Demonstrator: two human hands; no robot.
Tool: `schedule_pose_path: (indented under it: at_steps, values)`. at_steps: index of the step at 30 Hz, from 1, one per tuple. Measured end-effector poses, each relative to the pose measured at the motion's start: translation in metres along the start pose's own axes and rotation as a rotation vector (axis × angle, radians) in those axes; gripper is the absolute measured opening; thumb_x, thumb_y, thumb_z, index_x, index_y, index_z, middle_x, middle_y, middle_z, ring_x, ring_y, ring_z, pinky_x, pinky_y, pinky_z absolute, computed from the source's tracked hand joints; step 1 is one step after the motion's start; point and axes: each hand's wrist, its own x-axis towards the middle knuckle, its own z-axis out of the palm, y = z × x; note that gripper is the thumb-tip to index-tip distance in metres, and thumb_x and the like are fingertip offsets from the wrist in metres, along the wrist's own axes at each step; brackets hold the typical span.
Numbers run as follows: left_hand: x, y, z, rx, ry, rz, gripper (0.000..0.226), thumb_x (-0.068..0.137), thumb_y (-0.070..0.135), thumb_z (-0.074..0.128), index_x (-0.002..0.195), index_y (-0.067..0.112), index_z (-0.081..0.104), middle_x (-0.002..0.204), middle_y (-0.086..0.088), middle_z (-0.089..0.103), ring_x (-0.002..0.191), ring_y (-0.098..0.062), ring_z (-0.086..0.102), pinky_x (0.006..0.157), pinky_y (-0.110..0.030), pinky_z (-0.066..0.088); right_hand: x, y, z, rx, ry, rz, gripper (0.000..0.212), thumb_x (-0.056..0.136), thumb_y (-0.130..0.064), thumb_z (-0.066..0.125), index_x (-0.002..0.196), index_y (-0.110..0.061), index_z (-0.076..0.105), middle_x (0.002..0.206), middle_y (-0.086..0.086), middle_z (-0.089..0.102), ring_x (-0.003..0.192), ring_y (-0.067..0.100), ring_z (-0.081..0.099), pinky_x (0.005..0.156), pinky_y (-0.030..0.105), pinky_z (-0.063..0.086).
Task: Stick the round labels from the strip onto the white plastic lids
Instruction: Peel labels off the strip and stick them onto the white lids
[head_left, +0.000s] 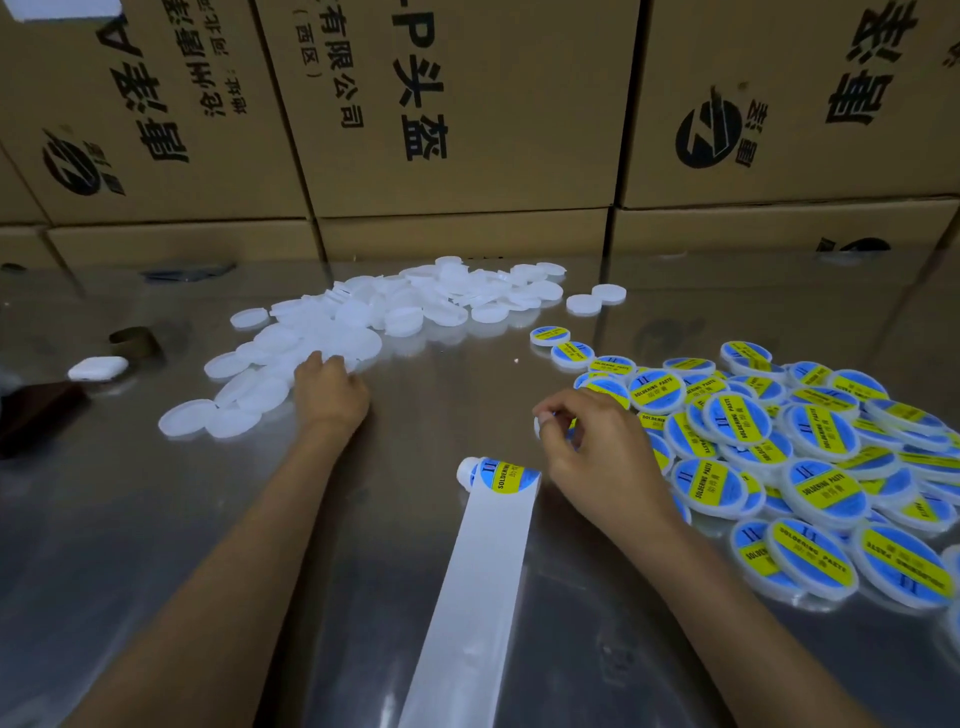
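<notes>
Strip (483, 561) nearest — right hand (597, 452) pinches labelled lid (541, 423).

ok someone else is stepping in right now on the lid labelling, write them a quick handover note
Left hand: reaching into the pile of plain white lids at the far left, fingers on a lid there, nothing lifted yet.
Right hand: pinching a lid with a label on it, just beside the labelled pile.
Label strip: runs up the middle of the metal table; the next label sits at its far end, ready to peel.
Done: a large heap of labelled lids on the right.
Left: drop the held lid on that heap, then label the many plain lids remaining.
</notes>
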Motion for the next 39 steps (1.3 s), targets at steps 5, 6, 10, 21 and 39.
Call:
schedule_pose_path:
  at_steps: [5, 6, 10, 21, 39]
  values:
    - [0.005, 0.002, 0.003, 0.012, 0.028, 0.001, 0.026, 0.101, 0.017, 0.049, 0.117, 0.0, 0.06, 0.118, -0.027, 0.061, 0.117, -0.042, 0.048, 0.097, -0.049, 0.042, 0.001, -0.001, -0.004, 0.103, -0.041, 0.042, 0.011, 0.088, -0.016, 0.063, 0.081, -0.024, 0.068, 0.073, -0.009, 0.064, 0.068, 0.007, 0.053, 0.061, 0.017, 0.04]
    - [0.004, 0.002, 0.003, -0.001, 0.024, -0.005, 0.024, 0.101, 0.018, 0.05, 0.115, 0.002, 0.06, 0.114, -0.027, 0.062, 0.116, -0.041, 0.048, 0.095, -0.048, 0.043, 0.001, -0.002, -0.007, 0.154, -0.081, 0.066, 0.012, 0.087, -0.016, 0.064, 0.081, -0.024, 0.068, 0.072, -0.009, 0.064, 0.067, 0.007, 0.053, 0.061, 0.018, 0.042]
    - [0.001, 0.001, 0.0, -0.098, 0.012, -0.029, 0.024, 0.098, 0.023, 0.058, 0.115, 0.006, 0.06, 0.118, -0.024, 0.063, 0.12, -0.039, 0.046, 0.098, -0.045, 0.04, -0.001, -0.005, -0.013, 0.302, -0.338, 0.138, 0.003, 0.086, -0.026, 0.07, 0.088, -0.025, 0.072, 0.076, -0.007, 0.065, 0.066, 0.009, 0.054, 0.064, 0.016, 0.046]
    - [-0.009, 0.0, -0.006, -0.245, -0.009, -0.031, 0.048, 0.091, 0.024, 0.071, 0.134, 0.017, 0.05, 0.137, -0.016, 0.053, 0.128, -0.035, 0.046, 0.107, -0.045, 0.042, -0.011, -0.01, -0.013, 0.131, -0.503, 0.012, 0.018, 0.081, -0.029, 0.077, 0.098, -0.028, 0.071, 0.091, -0.009, 0.064, 0.081, 0.005, 0.056, 0.07, 0.016, 0.046]
    - [-0.086, 0.064, -0.02, -1.067, -0.179, -0.035, 0.015, 0.091, -0.004, 0.065, 0.102, 0.006, 0.065, 0.098, -0.009, 0.064, 0.08, -0.027, 0.068, 0.058, -0.019, 0.056, -0.005, -0.002, -0.001, -0.007, -0.208, 0.006, 0.019, 0.082, -0.022, 0.072, 0.099, -0.03, 0.068, 0.087, -0.01, 0.071, 0.085, 0.013, 0.063, 0.076, 0.035, 0.051]
